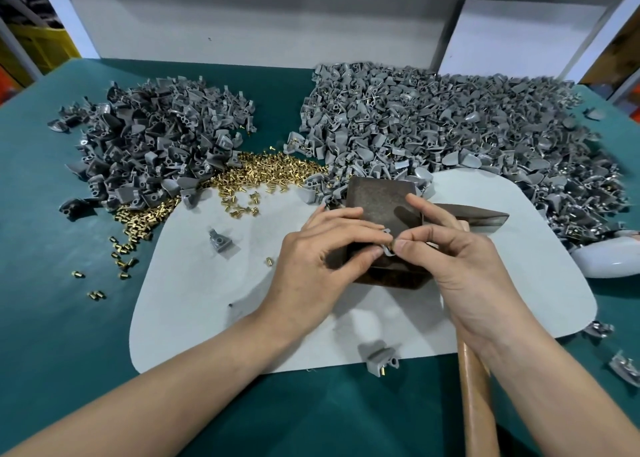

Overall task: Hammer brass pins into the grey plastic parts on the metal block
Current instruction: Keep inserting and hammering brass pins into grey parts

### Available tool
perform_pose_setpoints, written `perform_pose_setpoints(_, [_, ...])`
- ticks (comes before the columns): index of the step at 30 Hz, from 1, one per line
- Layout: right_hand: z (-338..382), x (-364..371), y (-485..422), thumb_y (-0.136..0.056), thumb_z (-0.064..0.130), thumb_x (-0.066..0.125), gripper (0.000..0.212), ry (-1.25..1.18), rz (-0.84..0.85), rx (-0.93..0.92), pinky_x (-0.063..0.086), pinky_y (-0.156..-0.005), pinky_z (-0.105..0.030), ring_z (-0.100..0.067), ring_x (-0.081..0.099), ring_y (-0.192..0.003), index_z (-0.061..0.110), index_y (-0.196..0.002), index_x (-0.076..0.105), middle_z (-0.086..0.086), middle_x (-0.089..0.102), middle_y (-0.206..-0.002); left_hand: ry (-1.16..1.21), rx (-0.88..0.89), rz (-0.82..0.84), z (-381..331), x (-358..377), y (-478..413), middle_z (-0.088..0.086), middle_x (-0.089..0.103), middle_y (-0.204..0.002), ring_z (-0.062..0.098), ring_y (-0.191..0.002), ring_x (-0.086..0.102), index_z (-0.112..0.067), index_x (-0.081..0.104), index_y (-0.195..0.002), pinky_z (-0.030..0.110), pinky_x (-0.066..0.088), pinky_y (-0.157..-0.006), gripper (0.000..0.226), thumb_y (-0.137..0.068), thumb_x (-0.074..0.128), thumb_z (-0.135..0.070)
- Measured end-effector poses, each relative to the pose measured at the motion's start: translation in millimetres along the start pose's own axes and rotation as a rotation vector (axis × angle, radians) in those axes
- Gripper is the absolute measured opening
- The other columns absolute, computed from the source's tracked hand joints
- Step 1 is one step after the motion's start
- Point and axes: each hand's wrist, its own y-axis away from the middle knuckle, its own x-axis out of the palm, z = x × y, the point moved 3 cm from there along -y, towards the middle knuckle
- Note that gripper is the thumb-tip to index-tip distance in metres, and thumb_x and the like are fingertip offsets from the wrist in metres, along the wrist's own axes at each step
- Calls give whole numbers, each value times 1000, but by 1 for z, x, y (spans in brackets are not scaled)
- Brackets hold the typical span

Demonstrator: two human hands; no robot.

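Over the rust-brown metal block, a small pale-grey plastic part.

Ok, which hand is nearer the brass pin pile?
Left. The left hand is just below-right of the pins; the right hand is farther right, over the block.
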Motion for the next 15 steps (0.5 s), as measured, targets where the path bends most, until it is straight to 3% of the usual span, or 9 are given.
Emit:
perform_pose_setpoints(2, [0,0,1,-69,14,74,17,-8,4,8,25,-107,-30,5,40,-127,29,-61,74,23,56,-127,73,-69,13,1,0,1,-10,73,-99,6,-119,55,-22,75,-97,41,43,-104,18,-80,72,-20])
perform_pose_setpoints(5, [1,1,1,-67,18,74,11,-32,2,19,27,-101,-26,9,42,-123,27,-62,75,25,56,-127,220,-205,34,4,2,2,-19,69,-104,-2,-121,51,-32,75,-91,22,43,-100,15,-78,73,-25])
perform_pose_setpoints(8, [0,1,1,-68,15,74,13,-64,7,29,29,-102,-27,10,45,-120,26,-61,75,25,57,-126,316,-233,46,5,4,1,-9,70,-99,-4,-114,56,-32,70,-92,11,40,-93,21,-80,74,-16])
perform_pose_setpoints(15, [-7,-1,0,-73,4,73,21,-166,-35,53,29,-112,-43,-2,44,-127,22,-61,75,20,61,-124,312,-227,43,4,4,1,1,67,-102,-1,-110,57,-37,68,-92,9,38,-92,22,-78,72,-20])
